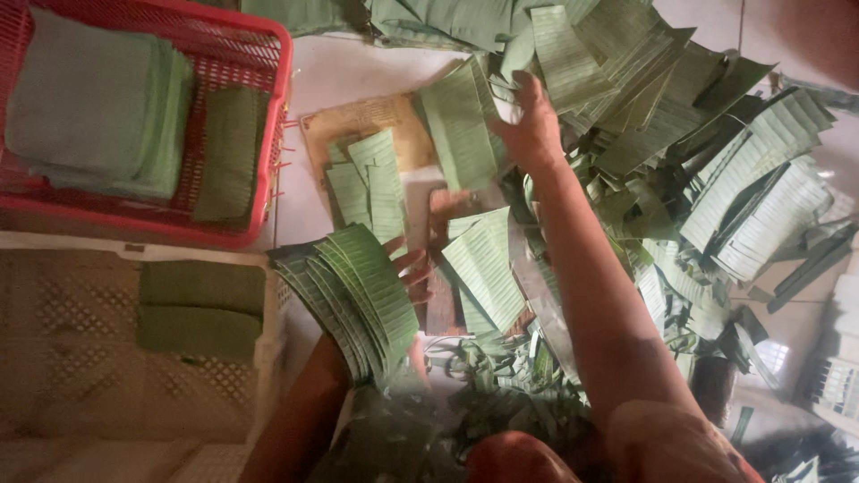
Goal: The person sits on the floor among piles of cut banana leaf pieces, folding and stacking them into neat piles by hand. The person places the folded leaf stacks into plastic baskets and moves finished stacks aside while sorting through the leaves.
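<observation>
My left hand [407, 268] holds a fanned stack of cut green leaf pieces [353, 295] low at the centre, only its fingertips showing past the stack. My right hand [530, 125] stretches far forward and rests on a leaf piece [461, 125] at the edge of a big heap of cut leaves [707, 152]. Another ribbed leaf piece [486, 268] lies between the two hands.
A red plastic basket [268, 134] at upper left holds folded leaf stacks. Below it a white crate [80, 358] holds two dark folded bundles [201, 309]. A brown cardboard sheet [358, 121] lies on the pale floor under some pieces. Leaf scraps [501, 376] litter the bottom centre.
</observation>
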